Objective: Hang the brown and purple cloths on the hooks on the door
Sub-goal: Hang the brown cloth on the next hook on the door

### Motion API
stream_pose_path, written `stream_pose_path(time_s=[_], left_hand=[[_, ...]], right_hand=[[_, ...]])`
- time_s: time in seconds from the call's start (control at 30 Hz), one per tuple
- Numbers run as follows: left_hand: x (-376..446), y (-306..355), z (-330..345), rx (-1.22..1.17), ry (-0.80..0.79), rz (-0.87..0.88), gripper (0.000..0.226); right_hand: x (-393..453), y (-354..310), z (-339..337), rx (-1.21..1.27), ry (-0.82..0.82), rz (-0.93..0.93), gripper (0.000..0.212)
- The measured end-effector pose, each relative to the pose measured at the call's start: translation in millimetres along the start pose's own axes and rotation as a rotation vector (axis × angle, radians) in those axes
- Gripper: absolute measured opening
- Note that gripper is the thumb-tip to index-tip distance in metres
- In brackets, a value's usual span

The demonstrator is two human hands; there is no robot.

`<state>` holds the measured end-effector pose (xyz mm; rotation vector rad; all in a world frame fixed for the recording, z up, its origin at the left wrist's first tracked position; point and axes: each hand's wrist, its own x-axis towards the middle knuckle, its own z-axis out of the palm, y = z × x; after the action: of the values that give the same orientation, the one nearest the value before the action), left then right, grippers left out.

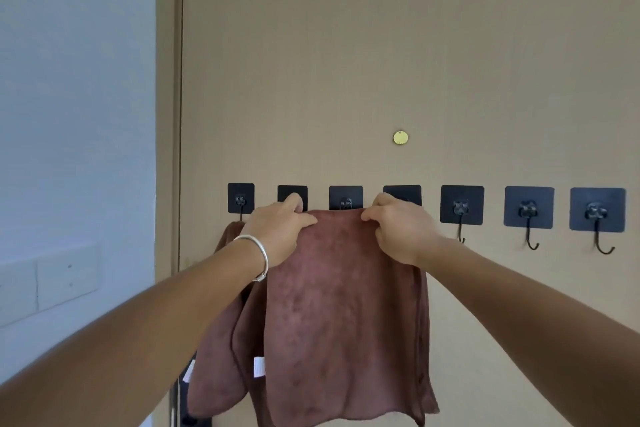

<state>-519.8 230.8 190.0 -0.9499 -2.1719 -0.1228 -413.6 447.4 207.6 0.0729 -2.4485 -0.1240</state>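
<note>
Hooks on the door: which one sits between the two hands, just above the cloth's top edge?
The third hook from the left; its neighbours are hidden by the left hand and right hand.

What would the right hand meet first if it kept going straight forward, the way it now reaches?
Most likely the black hook pad on the door, just beyond the right hand, which grips the brown cloth; depth is unclear.

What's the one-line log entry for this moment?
stage: hanging | left hand: pinches brown cloth top edge | right hand: pinches same edge | position: at third hook | hooks at right: bare | purple cloth: not visible
</note>
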Motion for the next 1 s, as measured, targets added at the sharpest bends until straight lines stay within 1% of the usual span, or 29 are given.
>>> stream_pose_path(time_s=[0.17, 0.27, 0.4, 0.53, 0.63, 0.73, 0.83, 0.9, 0.97, 1.0], left_hand=[[14.4, -5.4, 16.7, 0.022, -0.035, -0.013, 0.054], [19.1, -7.2, 25.6, 0.025, -0.047, 0.010, 0.054], [19.1, -4.2, 40.0, 0.020, -0.050, 0.055, 0.049], [17.4, 3.3, 52.1, 0.049, -0.026, 0.120, 0.041], [14.0, 11.6, 57.4, 0.060, -0.005, 0.179, 0.036], [7.1, 19.9, 64.3, 0.052, -0.003, 0.205, 0.030], [-1.8, 29.2, 74.5, -0.074, -0.059, 0.160, 0.022], [-6.8, 35.1, 80.0, -0.183, -0.103, 0.120, 0.021], [-10.5, 37.3, 85.2, -0.299, -0.146, 0.101, 0.025], [-11.6, 36.8, 87.3, -0.379, -0.185, 0.089, 0.028]], right_hand=[[11.0, -4.5, 15.3, -0.140, -0.020, 0.039, 0.042], [13.4, -5.3, 25.6, -0.233, -0.025, 0.064, 0.041], [8.9, -13.1, 42.0, -0.374, -0.010, 0.079, 0.035], [5.5, -23.9, 56.1, -0.429, -0.055, 0.123, 0.027], [0.6, -36.0, 56.8, -0.439, -0.002, 0.109, 0.015], [-7.5, -36.7, 64.8, -0.486, 0.117, 0.057, 0.023], [-15.8, -34.5, 75.8, -0.518, 0.177, 0.040, 0.017], [-20.2, -33.7, 79.9, -0.505, 0.204, 0.062, 0.010], [-24.3, -32.4, 83.3, -0.416, 0.231, 0.108, 0.009], [-26.2, -31.3, 85.8, -0.343, 0.233, 0.140, 0.013]])
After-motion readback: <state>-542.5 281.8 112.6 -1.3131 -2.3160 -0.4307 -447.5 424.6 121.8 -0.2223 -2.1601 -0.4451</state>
